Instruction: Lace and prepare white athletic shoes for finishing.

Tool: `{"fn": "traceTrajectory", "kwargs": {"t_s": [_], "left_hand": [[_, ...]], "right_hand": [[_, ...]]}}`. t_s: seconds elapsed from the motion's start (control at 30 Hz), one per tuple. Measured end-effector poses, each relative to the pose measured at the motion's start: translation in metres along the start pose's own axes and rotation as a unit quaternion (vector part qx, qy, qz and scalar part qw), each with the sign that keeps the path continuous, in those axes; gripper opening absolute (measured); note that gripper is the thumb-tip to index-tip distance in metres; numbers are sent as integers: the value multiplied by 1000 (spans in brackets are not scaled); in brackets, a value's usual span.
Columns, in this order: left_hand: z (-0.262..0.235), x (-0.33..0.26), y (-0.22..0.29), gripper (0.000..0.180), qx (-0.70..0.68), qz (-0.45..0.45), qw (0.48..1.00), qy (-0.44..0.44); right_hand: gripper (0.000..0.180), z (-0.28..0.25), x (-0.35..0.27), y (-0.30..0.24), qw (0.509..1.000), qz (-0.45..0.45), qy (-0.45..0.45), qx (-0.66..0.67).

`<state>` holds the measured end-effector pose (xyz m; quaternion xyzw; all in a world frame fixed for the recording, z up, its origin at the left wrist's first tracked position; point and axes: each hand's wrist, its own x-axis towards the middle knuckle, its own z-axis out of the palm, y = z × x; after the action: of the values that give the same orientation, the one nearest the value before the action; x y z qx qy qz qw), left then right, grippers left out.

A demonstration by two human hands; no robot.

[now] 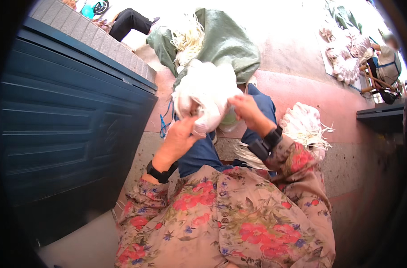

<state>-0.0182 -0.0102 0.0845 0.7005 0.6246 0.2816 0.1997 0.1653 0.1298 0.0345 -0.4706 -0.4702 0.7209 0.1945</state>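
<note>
A bunch of white knit fabric pieces, which look like gloves, lies across my knees against a green sack. My left hand is closed, its thumb and fingers pinching the near left edge of a white glove. At the right side of the bunch is my right hand, fingers curled together. Whether it grips the fabric or a thin thread is too small to make out. Pale loose strands hang over the sack's far left part.
A heap of white gloves with loose strands sits on the floor at my right. The dark blue panelled door stands close on my left. Far right, more gloves lie near a wooden chair. Another person's dark-trousered leg shows at far left.
</note>
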Motion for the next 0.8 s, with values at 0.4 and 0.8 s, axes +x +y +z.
{"fn": "traceTrajectory", "kwargs": {"t_s": [0.4, 0.8], "left_hand": [[110, -1, -3, 43, 264, 35, 956, -122], [78, 8, 14, 34, 182, 127, 975, 26]], "right_hand": [[20, -38, -42, 64, 954, -116, 196, -194], [16, -70, -54, -23, 882, -314, 289, -201]]}}
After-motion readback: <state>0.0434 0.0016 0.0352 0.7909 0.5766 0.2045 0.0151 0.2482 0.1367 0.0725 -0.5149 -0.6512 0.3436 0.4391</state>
